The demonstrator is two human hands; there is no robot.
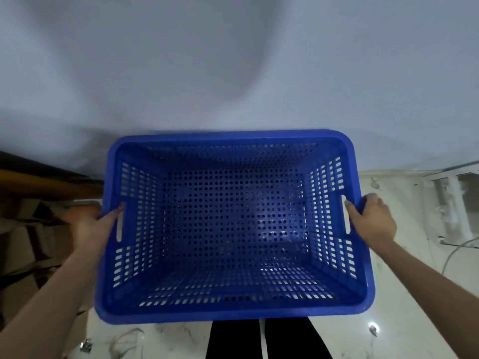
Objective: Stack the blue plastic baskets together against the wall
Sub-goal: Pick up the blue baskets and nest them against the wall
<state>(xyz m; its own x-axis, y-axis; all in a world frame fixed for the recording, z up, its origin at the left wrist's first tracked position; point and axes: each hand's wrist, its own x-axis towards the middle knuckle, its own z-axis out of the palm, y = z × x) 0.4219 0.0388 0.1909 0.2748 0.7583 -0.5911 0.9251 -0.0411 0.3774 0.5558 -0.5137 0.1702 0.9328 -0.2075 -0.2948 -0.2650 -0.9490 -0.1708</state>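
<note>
Head view, looking down. Landmark: the blue basket [234, 226], open side up, filling the middle of the frame. Behind its far rim rises a pale, plain wall [233, 60], blurred, with soft shadow across it; the far rim sits close to the wall's base, though whether it touches cannot be told. Left of the basket lies a dim patch with brown cardboard boxes [31, 229], crowded up near the left rim. Right of the basket, white marbled floor [404, 294], and farther right a white frame or fitting [451, 203] with a thin pale cable [456, 252] curving down from it; details too blurred to read. Below the near rim, two dark trouser legs [267, 338] stand on the same marbled floor, and a small shiny metal piece [86, 345] lies low to the left of them. A bright reflected spot shows on the floor below the basket's right corner. Through the perforated bottom a second layer of blue seems to show, but it cannot be told for sure whether another basket sits beneath. Grip: left hand [90, 226] is wrapped around the left rim at the slot handle, fingertips curling inside the wall. Right hand [373, 221] is clamped on the right rim at the matching slot, thumb over the edge. The basket hangs level between both hands, forearms flanking it on either side.
</note>
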